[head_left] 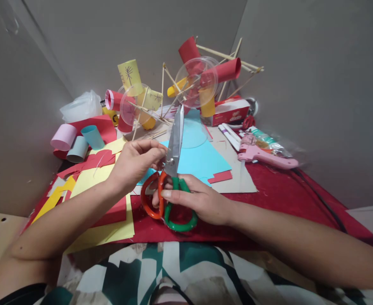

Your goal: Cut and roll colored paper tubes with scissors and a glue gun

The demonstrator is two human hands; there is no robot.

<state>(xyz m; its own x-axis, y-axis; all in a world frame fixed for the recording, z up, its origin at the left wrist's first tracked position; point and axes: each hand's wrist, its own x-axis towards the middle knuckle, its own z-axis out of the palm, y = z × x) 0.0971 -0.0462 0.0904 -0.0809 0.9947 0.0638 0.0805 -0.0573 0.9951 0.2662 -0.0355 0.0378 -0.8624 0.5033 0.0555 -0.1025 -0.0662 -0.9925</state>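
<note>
**Fingers right up by the blades, front of table!**

And here we are: R hand (pixel 202 199) wrapped round the scissors (pixel 173 156), fingers and thumb at the orange and green loops, just in from the middle of the table's (pixel 278 199) front edge. Blades look together, tips aimed at the back edge. L hand (pixel 140 163) right alongside, thumb and fingertips drawn in near the pivot; can't tell if there's a scrap btw them or if they're touching the metal.

Main danger, IMO: a nip. If the R hand spreads and squeezes the loops w/ those fingertips so close, skin could get caught.

No. 2: the blue sheet (pixel 193 159), mid-table under the blades. A low tip could prob. snag it, shifting the clear disc (pixel 194 134) on top.

Now the back edge: the stick frame (pixel 227 56) w/ red and yellow tubes looks spindly. Too long a reach and the tips might knock it; the actual gap's hard to judge.

Over to the R side: pink glue gun (pixel 267 157), its cord (pixel 332 215) trailing along the R edge. A forearm catching that could drag the gun.

Front L corner: yellow sheets (pixel 123 233) at the edge; an elbow brush might slide 'em off.
</note>
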